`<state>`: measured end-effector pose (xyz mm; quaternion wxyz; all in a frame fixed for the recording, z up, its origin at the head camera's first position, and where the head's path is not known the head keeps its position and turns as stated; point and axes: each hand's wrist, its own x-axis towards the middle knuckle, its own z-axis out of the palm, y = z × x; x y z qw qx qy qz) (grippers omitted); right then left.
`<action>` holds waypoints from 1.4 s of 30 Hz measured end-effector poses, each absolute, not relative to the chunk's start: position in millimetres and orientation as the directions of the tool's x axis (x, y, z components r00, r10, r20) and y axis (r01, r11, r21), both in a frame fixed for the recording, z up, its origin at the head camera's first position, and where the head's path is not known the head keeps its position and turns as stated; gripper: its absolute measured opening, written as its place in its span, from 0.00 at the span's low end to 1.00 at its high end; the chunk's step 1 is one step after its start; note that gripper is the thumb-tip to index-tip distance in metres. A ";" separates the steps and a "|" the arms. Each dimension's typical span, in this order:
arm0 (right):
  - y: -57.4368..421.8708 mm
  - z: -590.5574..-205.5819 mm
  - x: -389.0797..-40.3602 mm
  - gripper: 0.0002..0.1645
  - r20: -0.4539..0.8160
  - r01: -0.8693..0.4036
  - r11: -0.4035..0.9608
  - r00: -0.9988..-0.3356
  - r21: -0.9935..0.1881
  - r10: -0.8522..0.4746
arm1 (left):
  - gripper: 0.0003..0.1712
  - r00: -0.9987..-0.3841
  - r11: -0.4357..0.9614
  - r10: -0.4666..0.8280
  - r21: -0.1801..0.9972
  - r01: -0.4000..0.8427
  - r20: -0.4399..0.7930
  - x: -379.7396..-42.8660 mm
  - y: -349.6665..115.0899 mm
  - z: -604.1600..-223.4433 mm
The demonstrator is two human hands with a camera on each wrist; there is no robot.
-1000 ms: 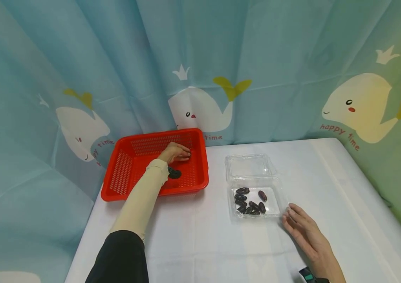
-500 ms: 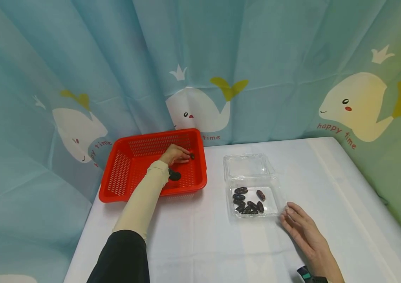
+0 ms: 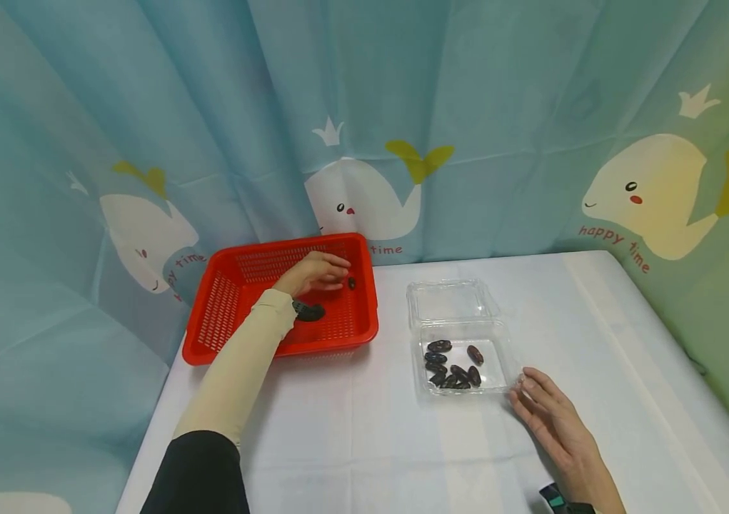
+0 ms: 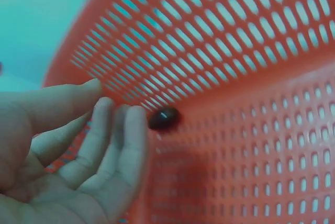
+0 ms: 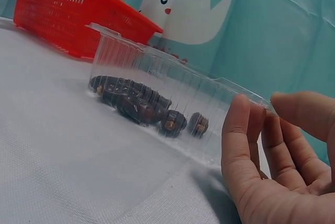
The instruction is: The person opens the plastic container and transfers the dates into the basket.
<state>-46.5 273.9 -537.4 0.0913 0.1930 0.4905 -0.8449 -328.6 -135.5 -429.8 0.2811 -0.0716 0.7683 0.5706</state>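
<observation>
In the head view my left hand (image 3: pixel 315 273) is inside the red plastic basket (image 3: pixel 364 314), fingers loosely bent and holding nothing. One dark date (image 3: pixel 352 283) lies near the basket's right wall, just past the fingertips. The left wrist view shows that date (image 4: pixel 165 118) beside the slatted wall, a little beyond my fingers (image 4: pixel 136 140). My right hand (image 3: pixel 557 428) is at the near right corner of a clear plastic clamshell box (image 3: pixel 499 357). Thumb and fingers pinch its rim in the right wrist view. Several dates (image 5: pixel 138 109) lie in the box, mostly toward its left side.
The box's hinged lid (image 3: pixel 450 300) lies folded back behind it. A white cloth covers the table (image 3: pixel 403 457). Behind and at both sides hangs a blue-green curtain (image 3: pixel 505 200) with whale prints, close to the basket's back edge.
The date, hidden at first, shows at my left fingertips half a second ago and now lies free in the basket. That hand has drawn back slightly left; the right hand keeps its place.
</observation>
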 end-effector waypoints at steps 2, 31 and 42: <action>273.9 -536.7 -46.9 0.15 -0.428 0.351 -0.505 -0.903 -0.789 0.042 | 0.23 -0.825 0.361 0.261 0.844 -0.398 -0.501 -325.4 -136.4 -421.9; 275.5 -538.9 -46.2 0.15 -0.384 0.322 -0.490 -0.923 -0.810 0.027 | 0.20 -0.873 0.228 0.453 0.970 -0.083 -0.181 -235.2 -108.7 -387.1; 273.3 -537.1 -48.0 0.18 -0.428 0.360 -0.456 -0.903 -0.814 0.051 | 0.20 -0.835 0.111 0.542 0.993 -0.035 -0.090 -190.3 -69.6 -404.7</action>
